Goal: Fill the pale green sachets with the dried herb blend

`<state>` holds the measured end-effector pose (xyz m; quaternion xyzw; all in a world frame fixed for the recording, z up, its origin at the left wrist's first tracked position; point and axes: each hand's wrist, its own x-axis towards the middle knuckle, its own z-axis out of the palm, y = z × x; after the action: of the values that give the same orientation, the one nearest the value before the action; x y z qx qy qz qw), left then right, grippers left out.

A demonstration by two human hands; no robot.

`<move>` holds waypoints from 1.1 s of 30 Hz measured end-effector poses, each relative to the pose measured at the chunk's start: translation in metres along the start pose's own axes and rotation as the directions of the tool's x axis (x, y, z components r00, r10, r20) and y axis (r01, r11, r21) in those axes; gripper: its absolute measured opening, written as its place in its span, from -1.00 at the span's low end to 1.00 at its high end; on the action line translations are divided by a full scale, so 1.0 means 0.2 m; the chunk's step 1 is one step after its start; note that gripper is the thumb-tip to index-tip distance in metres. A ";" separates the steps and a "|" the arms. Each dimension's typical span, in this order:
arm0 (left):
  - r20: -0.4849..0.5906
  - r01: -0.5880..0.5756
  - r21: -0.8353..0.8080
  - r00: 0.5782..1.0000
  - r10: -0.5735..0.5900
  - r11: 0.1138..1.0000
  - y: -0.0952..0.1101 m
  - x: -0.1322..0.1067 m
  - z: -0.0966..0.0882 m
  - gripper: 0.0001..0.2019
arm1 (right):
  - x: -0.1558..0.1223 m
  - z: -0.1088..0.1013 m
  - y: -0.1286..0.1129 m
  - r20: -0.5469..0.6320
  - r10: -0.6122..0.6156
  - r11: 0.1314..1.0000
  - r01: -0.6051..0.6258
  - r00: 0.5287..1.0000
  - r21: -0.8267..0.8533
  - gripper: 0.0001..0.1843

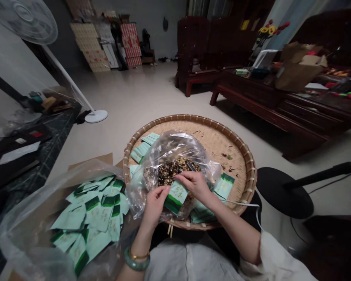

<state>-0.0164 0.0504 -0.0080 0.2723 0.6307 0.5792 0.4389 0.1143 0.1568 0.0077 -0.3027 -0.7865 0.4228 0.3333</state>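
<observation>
One green packet (pixel 176 198) pinched by left-hand fingers (pixel 163 191) and right-hand fingers (pixel 184 178) | one woven tray (pixel 213 134) | two clear bags (pixel 178 141)

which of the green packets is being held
The packet pinched by the left hand and right hand; the other packets lie in the plastic bag at left or on the bamboo tray.

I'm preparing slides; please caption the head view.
Left hand and right hand hold a green packet over a clear plastic bag on a round woven tray.
</observation>
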 end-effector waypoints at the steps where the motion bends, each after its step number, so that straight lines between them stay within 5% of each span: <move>1: 0.005 0.004 -0.019 1.000 -0.004 1.000 0.00 0.00 0.00 -0.67 | -0.01 0.00 0.00 -0.003 -0.014 1.000 0.014 1.000 -0.019 -0.50; 8: 0.028 0.054 -0.031 0.998 -0.054 0.998 0.00 0.00 0.03 -0.67 | -0.05 0.06 0.01 0.002 -0.013 0.995 0.013 1.000 -0.096 -0.51; 13: 0.277 0.293 -0.142 0.929 -0.246 0.946 0.02 -0.04 0.05 -0.55 | -0.04 0.01 0.03 -0.052 0.044 0.994 -0.049 0.998 -0.098 -0.55; 16: 0.221 0.322 -0.242 0.937 -0.271 0.915 0.03 -0.04 0.05 -0.52 | -0.05 -0.06 0.09 -0.107 0.018 0.970 -0.043 0.994 -0.238 -0.70; 18: 0.168 0.298 -0.301 0.952 -0.257 0.906 0.02 -0.03 0.05 -0.52 | -0.08 -0.09 0.13 -0.097 0.039 0.895 -0.078 0.995 -0.440 -0.63; 20: 0.138 0.282 -0.331 0.958 -0.250 0.900 0.02 -0.03 0.05 -0.52 | -0.11 -0.09 0.17 -0.062 0.128 0.774 -0.139 0.990 -0.618 -0.35; 24: 0.129 0.268 -0.339 0.963 -0.238 0.902 0.02 -0.03 0.05 -0.52 | -0.13 -0.07 0.22 0.007 0.291 0.619 -0.183 0.957 -0.764 -0.12; 28: 0.119 0.261 -0.336 0.965 -0.235 0.905 0.03 -0.04 0.04 -0.53 | -0.09 -0.12 0.26 0.056 0.282 0.715 -0.170 0.958 -0.678 -0.23; 33: 0.093 0.233 -0.305 0.972 -0.215 0.923 0.01 -0.04 0.02 -0.51 | -0.09 -0.28 0.24 0.059 0.308 0.923 -0.283 0.950 -0.262 -0.44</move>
<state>-0.0095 0.0466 -0.0044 0.1420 0.5446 0.6098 0.5580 0.1782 0.1917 -0.0143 -0.4359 -0.7944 0.3803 0.1854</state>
